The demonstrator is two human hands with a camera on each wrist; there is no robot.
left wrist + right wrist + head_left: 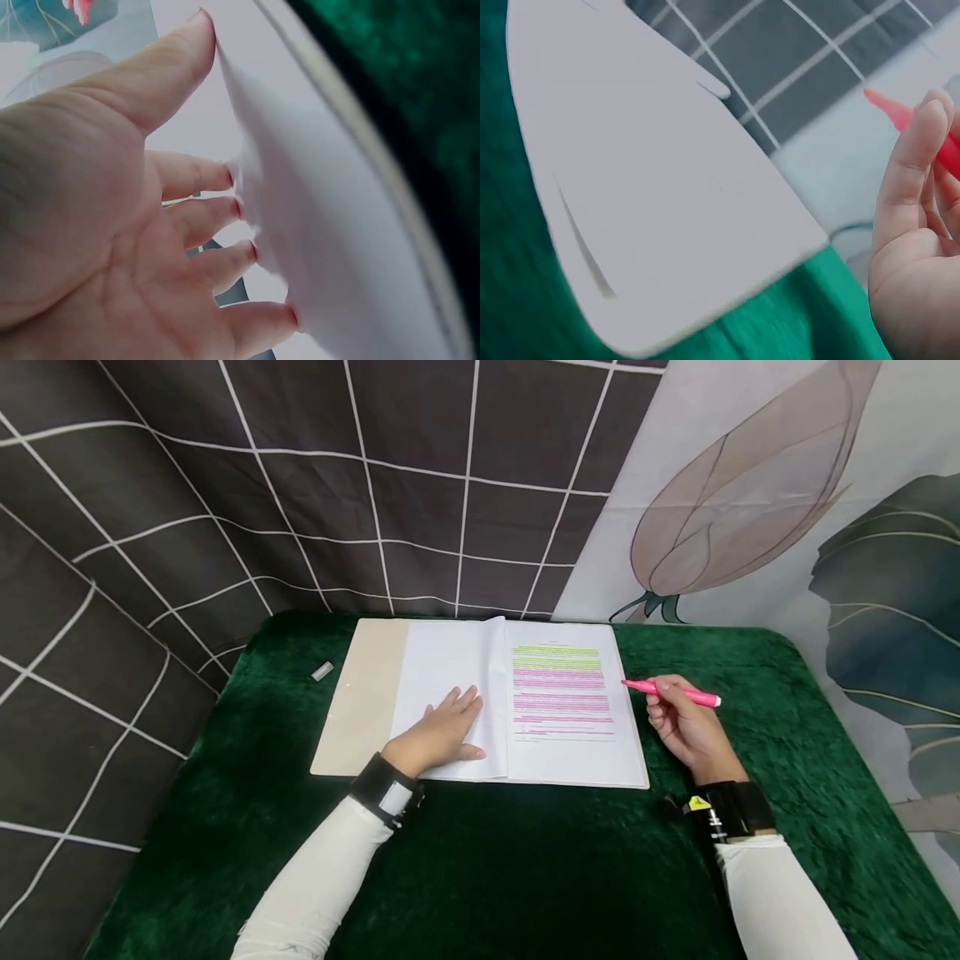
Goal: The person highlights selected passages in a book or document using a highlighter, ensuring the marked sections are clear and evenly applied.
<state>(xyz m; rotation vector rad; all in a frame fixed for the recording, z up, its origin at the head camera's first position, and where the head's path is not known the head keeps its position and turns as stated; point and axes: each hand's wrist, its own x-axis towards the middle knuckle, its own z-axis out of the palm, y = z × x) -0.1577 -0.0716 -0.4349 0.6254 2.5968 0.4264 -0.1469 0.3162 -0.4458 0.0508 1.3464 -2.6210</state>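
An open document folder (360, 710) lies on the green cloth, with white pages spread across it. Its right page (562, 760) carries printed lines marked yellow-green at the top and pink below. My left hand (438, 735) rests on the left page (442, 652), fingers spread; in the left wrist view its fingertips (244, 210) press the paper. Just beyond the folder's right edge, my right hand (684, 727) pinches a pink highlighter (675, 692), uncapped tip pointing left toward the page. The right wrist view shows the highlighter (900, 112) between thumb and fingers, raised off the paper.
A small whitish block (322, 671), like an eraser, lies left of the folder. Green plush cloth (525, 868) covers the table. Behind it hang a dark grid-patterned curtain (420, 502) and a pale sheet with leaf prints (735, 502).
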